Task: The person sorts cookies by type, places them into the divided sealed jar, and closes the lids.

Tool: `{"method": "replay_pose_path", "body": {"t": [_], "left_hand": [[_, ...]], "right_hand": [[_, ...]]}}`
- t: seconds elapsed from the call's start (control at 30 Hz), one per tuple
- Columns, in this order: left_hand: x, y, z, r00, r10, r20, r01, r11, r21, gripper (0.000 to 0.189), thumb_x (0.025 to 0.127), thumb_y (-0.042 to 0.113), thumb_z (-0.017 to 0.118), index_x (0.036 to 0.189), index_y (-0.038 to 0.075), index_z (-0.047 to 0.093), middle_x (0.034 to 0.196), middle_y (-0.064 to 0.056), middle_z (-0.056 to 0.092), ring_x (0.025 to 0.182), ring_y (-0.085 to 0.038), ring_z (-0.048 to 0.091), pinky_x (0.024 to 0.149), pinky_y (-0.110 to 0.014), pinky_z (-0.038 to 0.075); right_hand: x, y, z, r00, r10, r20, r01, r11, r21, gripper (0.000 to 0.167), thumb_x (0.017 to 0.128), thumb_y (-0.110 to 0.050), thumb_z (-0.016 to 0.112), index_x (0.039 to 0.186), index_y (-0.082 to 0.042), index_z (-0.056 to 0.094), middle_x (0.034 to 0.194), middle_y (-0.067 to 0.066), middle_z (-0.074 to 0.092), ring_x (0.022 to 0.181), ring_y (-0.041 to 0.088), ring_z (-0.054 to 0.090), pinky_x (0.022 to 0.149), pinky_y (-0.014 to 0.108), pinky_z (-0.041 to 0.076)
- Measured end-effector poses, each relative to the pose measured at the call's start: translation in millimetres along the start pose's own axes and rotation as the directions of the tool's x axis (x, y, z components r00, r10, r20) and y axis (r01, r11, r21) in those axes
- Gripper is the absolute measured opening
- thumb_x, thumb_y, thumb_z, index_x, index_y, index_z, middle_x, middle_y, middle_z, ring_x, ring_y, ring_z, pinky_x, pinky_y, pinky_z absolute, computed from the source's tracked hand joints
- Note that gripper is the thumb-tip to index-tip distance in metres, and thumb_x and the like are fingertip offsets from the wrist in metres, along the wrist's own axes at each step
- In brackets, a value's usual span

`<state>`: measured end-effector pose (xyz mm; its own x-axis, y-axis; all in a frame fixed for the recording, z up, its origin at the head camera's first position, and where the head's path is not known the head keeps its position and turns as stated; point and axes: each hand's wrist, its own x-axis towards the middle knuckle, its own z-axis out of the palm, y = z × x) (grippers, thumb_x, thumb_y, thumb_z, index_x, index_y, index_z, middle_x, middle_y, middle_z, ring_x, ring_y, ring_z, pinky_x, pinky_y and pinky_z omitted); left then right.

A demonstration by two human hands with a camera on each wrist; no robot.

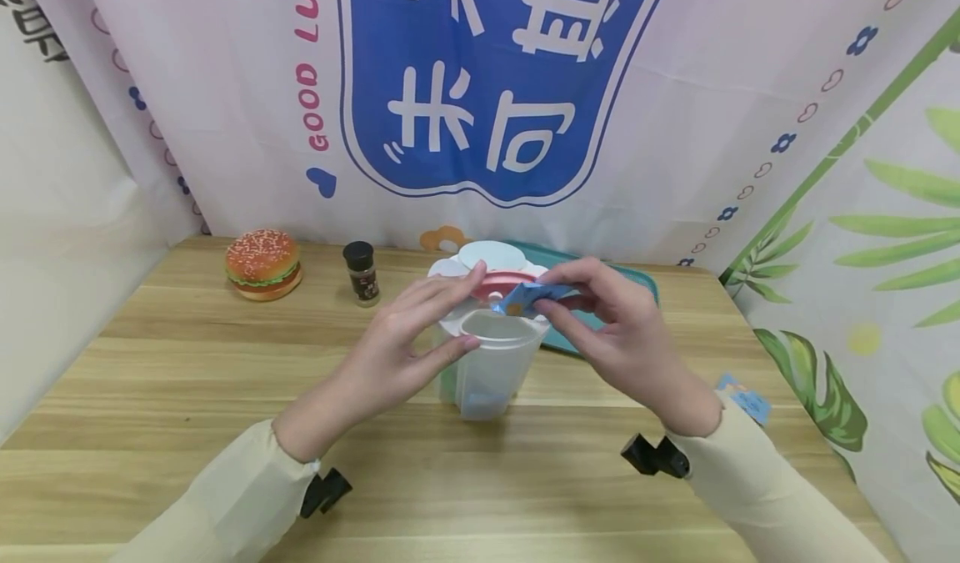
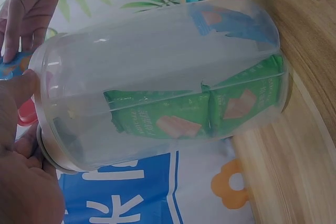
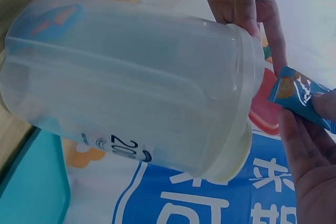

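Note:
A tall translucent storage container (image 1: 498, 371) with a white, multi-section lid stands on the table, one red flap (image 1: 504, 281) raised over an open section. My left hand (image 1: 408, 334) holds the container's top at its left side, thumb on the front rim and index finger by the flap. Just above the opening, a small blue snack packet (image 1: 523, 298) is pinched between thumb and fingers of my right hand (image 1: 626, 321). Through the wall in the left wrist view, green packets (image 2: 160, 114) lie in one section and a blue packet (image 2: 233, 24) lies at the bottom of another.
Behind the container is a teal tray (image 1: 641, 282), partly hidden. A toy burger (image 1: 262, 264) and a black-capped seasoning bottle (image 1: 363, 275) stand at back left. Another blue packet (image 1: 750, 402) lies by the right forearm. Printed cloth (image 1: 247, 113) hangs behind the table.

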<state>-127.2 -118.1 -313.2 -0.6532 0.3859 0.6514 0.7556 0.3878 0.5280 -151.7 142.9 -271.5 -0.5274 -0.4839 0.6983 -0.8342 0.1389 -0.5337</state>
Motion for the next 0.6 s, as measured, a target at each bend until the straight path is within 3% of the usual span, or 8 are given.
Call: {"method": "replay_pose_path", "body": {"t": [0.23, 0.43, 0.6], "left_hand": [[0.0, -1.9, 1.4, 1.000, 0.024, -0.014, -0.024, 1.000, 0.009, 0.072, 0.090, 0.006, 0.081, 0.155, 0.008, 0.050, 0.140, -0.009, 0.069, 0.133, -0.026, 0.063, 0.115, -0.047, 0.054], [0.0, -2.7, 1.8, 1.000, 0.025, -0.013, -0.025, 1.000, 0.006, 0.074, 0.090, 0.006, 0.081, 0.156, 0.010, 0.049, 0.140, -0.009, 0.069, 0.133, -0.025, 0.063, 0.115, -0.047, 0.054], [-0.2, -1.3, 0.9, 1.000, 0.012, -0.008, -0.012, 1.000, 0.014, 0.074, 0.090, 0.007, 0.081, 0.157, 0.012, 0.048, 0.142, -0.009, 0.068, 0.134, -0.026, 0.062, 0.114, -0.049, 0.055]], "right_hand": [[-2.8, 2.3, 8.6, 0.997, 0.025, 0.076, -0.020, 0.997, -0.076, 0.033, 0.084, 0.015, 0.077, 0.113, 0.000, 0.070, 0.109, 0.012, 0.076, 0.101, 0.012, 0.073, 0.084, 0.024, 0.066], [-5.2, 5.5, 10.7, 0.993, 0.029, 0.111, -0.017, 0.994, -0.107, 0.024, 0.087, 0.008, 0.079, 0.108, -0.004, 0.076, 0.107, 0.008, 0.076, 0.097, 0.014, 0.074, 0.085, 0.022, 0.065], [-7.3, 8.9, 9.7, 0.991, 0.028, 0.132, -0.006, 0.987, -0.160, 0.019, 0.087, 0.005, 0.080, 0.104, -0.004, 0.080, 0.109, 0.006, 0.075, 0.103, 0.017, 0.073, 0.097, 0.020, 0.061]]}}
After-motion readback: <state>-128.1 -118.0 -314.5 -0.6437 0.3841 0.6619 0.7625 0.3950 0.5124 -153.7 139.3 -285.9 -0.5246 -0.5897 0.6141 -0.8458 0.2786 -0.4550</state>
